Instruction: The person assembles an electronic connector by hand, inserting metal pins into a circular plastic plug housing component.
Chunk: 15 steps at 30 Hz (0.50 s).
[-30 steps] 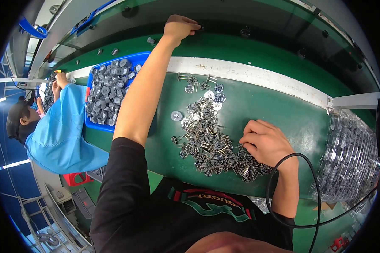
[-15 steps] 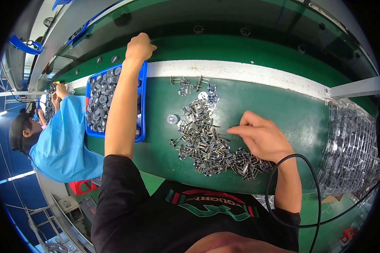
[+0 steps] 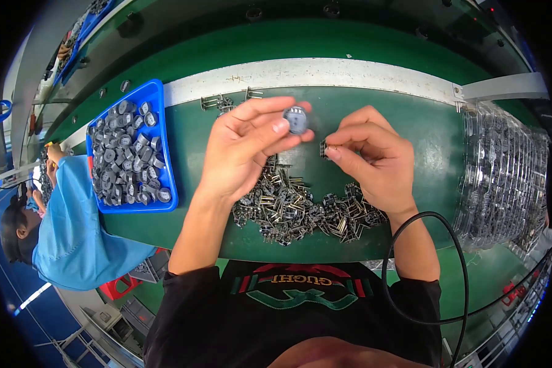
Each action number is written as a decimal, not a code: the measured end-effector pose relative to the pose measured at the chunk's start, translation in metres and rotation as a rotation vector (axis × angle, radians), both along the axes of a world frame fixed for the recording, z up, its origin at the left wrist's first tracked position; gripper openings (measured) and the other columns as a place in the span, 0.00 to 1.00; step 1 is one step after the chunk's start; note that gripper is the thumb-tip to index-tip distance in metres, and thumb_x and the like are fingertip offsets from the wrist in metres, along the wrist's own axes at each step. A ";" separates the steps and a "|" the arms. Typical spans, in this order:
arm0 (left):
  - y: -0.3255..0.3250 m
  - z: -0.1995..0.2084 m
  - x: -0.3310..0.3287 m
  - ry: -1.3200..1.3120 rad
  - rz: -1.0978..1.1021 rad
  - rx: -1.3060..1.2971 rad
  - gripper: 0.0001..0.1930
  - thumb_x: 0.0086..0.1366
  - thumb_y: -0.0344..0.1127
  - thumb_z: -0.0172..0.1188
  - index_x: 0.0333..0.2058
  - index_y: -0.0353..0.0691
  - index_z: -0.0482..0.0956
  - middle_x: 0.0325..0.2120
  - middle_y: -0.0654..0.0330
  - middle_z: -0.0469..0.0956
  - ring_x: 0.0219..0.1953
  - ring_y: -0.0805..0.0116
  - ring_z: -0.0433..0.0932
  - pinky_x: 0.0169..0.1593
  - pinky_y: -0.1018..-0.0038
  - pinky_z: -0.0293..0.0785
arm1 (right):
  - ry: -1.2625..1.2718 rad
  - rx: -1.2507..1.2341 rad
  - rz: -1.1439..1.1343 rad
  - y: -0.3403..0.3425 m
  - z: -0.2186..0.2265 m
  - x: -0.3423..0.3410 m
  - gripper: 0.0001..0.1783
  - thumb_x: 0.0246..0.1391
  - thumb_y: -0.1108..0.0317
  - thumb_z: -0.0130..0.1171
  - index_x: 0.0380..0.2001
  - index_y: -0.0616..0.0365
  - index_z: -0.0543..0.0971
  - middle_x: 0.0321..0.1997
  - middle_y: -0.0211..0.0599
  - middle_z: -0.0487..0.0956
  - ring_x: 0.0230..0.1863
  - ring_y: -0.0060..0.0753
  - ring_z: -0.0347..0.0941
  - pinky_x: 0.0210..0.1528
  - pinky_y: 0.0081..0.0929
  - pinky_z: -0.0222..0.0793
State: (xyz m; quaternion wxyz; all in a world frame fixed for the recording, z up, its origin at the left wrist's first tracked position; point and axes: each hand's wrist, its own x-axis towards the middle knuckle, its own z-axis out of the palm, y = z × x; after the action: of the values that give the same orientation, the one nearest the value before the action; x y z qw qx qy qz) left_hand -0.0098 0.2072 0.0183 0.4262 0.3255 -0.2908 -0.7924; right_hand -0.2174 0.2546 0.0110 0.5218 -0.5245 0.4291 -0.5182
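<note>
Between the thumb and fingers of my left hand (image 3: 236, 144) is a grey round plastic cap (image 3: 296, 121), its flat face turned up. My right hand (image 3: 374, 153) pinches a small dark circuit board with pins (image 3: 324, 149), mostly covered by the fingertips. The two parts are close together but apart, above the table. Below my hands lies a heap of small pin-legged circuit boards (image 3: 282, 211), partly hidden by my left wrist. A few more boards (image 3: 224, 103) lie near the white rail.
A blue tray (image 3: 170, 165) full of grey caps stands at the left. Stacked clear plastic trays (image 3: 497, 178) rise at the right. A black cable (image 3: 466, 276) loops by my right forearm. Beyond the white rail (image 3: 325, 69) runs a green belt (image 3: 288, 40). A co-worker in blue (image 3: 80, 233) sits left.
My left hand has come back from over the belt to above the heap and now holds a grey cap. My right hand has lifted and shows a circuit board in its pinch. The view has shifted.
</note>
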 end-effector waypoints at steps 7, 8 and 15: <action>0.016 -0.015 -0.008 0.154 -0.024 -0.088 0.19 0.56 0.13 0.63 0.47 0.29 0.74 0.48 0.43 0.78 0.45 0.61 0.82 0.47 0.71 0.83 | -0.031 -0.047 -0.129 0.006 0.001 0.009 0.10 0.49 0.82 0.66 0.37 0.66 0.81 0.39 0.37 0.77 0.33 0.19 0.74 0.33 0.15 0.70; 0.019 -0.015 -0.009 0.156 -0.022 -0.083 0.19 0.56 0.13 0.63 0.47 0.29 0.74 0.48 0.43 0.78 0.45 0.61 0.82 0.47 0.71 0.83 | -0.029 -0.043 -0.128 0.007 0.000 0.009 0.10 0.49 0.82 0.66 0.37 0.66 0.81 0.39 0.37 0.77 0.33 0.19 0.74 0.33 0.15 0.70; 0.028 -0.017 -0.017 0.023 0.003 -0.164 0.19 0.53 0.12 0.65 0.44 0.27 0.75 0.45 0.43 0.79 0.45 0.60 0.82 0.47 0.68 0.84 | 0.245 -0.295 -0.252 0.009 0.005 0.014 0.10 0.45 0.82 0.69 0.33 0.63 0.82 0.34 0.36 0.78 0.26 0.19 0.73 0.24 0.16 0.68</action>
State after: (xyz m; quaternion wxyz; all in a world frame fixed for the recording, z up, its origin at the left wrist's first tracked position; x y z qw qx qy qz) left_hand -0.0270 0.2356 0.0017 0.4558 0.2806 -0.3493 -0.7691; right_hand -0.2034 0.2632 0.0157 0.3147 -0.5964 0.4712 -0.5685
